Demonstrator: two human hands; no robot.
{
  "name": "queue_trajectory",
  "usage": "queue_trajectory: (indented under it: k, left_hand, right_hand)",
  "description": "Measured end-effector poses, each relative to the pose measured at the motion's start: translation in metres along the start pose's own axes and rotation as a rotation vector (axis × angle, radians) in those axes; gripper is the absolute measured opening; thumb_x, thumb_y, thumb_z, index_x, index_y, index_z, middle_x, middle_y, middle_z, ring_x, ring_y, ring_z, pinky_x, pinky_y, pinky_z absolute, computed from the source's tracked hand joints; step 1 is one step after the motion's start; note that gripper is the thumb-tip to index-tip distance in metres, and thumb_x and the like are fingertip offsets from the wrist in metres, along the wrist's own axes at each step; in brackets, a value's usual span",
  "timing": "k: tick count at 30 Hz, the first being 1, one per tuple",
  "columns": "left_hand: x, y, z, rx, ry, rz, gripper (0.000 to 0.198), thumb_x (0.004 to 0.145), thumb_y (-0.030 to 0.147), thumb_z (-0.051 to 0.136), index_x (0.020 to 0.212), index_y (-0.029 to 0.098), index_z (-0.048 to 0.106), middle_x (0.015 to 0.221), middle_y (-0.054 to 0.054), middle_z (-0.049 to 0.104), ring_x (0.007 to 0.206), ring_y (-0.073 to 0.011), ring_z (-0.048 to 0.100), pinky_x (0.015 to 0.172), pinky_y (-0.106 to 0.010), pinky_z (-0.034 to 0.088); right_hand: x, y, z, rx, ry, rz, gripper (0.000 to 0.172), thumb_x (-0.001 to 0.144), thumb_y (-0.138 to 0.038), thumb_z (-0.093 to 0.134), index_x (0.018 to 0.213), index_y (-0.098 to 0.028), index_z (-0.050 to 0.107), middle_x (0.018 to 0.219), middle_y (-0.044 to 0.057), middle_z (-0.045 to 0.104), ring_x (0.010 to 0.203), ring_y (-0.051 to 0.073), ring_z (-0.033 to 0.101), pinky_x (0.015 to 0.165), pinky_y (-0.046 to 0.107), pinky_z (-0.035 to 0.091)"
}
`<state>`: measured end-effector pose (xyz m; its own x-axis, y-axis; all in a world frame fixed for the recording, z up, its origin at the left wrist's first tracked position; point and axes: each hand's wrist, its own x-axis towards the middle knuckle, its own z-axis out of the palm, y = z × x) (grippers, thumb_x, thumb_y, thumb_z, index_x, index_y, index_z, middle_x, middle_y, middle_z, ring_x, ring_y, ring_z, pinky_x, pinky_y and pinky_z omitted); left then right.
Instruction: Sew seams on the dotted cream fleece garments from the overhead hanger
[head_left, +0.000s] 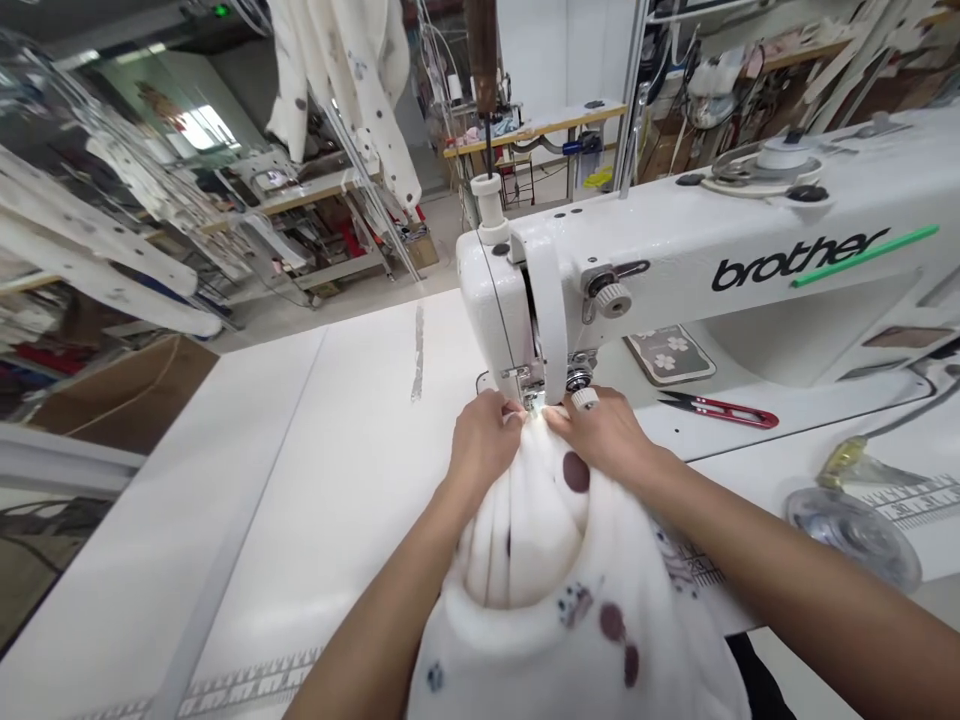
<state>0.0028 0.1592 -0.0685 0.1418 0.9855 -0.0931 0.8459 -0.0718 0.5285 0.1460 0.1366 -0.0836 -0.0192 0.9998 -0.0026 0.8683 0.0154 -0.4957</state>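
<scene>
A white fleece garment (525, 560) with brown spots and small paw prints hangs from the sewing machine toward my lap, its upper edge gathered at the needle. My left hand (486, 432) pinches that edge just left of the presser foot (533, 398). On the other side, my right hand (600, 430) grips the cloth close to the foot, fingers closed and partly hidden behind a white knob. The white sewing machine (675, 240) carries the word "brother". A small light shines on the fabric at the needle.
Red-handled thread snips (724, 411) lie on the machine bed, near a grey flower-patterned pad (670, 356). A clear round plastic dish (853, 535) stands at the right. Spotted fabric pieces (345, 80) hang behind the white table (262, 500). A cardboard box (127, 400) stands at left.
</scene>
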Motion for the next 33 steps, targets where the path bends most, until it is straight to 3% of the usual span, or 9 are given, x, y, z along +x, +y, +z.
queue_trajectory:
  k: [14,19,27,33]
  left_hand:
    - [0.008,-0.002,0.006,0.027,0.066,-0.012,0.005,0.073,0.02,0.049,0.069,0.017,0.051,0.076,-0.003,0.062,0.078,-0.0199,0.058,0.065,-0.026,0.039]
    - [0.01,-0.003,0.006,0.081,0.089,0.005,0.008,0.072,0.022,0.046,0.069,0.018,0.052,0.068,-0.003,0.059,0.067,-0.0196,0.057,0.058,-0.026,0.037]
    - [0.008,-0.008,0.006,-0.029,0.085,0.049,0.014,0.074,0.023,0.046,0.082,0.017,0.056,0.087,-0.006,0.063,0.084,-0.0214,0.058,0.071,-0.029,0.041]
    - [0.002,-0.009,0.003,-0.069,0.087,0.08,0.013,0.073,0.022,0.047,0.081,0.018,0.056,0.082,-0.003,0.062,0.08,-0.0192,0.057,0.071,-0.028,0.043]
  right_hand:
    - [0.006,-0.005,-0.002,0.01,-0.026,0.06,0.016,0.072,-0.015,0.043,0.057,-0.019,0.049,0.045,0.001,0.054,0.054,0.016,0.049,0.05,0.023,0.029]
    - [0.007,-0.004,0.001,0.033,-0.034,0.045,0.013,0.07,-0.013,0.045,0.06,-0.018,0.051,0.042,0.001,0.052,0.053,0.017,0.051,0.05,0.023,0.031]
    - [-0.006,0.016,-0.002,0.166,0.023,-0.119,0.025,0.09,-0.035,0.032,0.082,-0.019,0.05,0.082,0.004,0.06,0.073,0.017,0.056,0.062,0.023,0.038]
    - [-0.006,0.021,-0.005,0.246,0.041,-0.126,0.035,0.092,-0.037,0.017,0.088,-0.019,0.047,0.079,0.005,0.058,0.07,0.02,0.055,0.063,0.027,0.04]
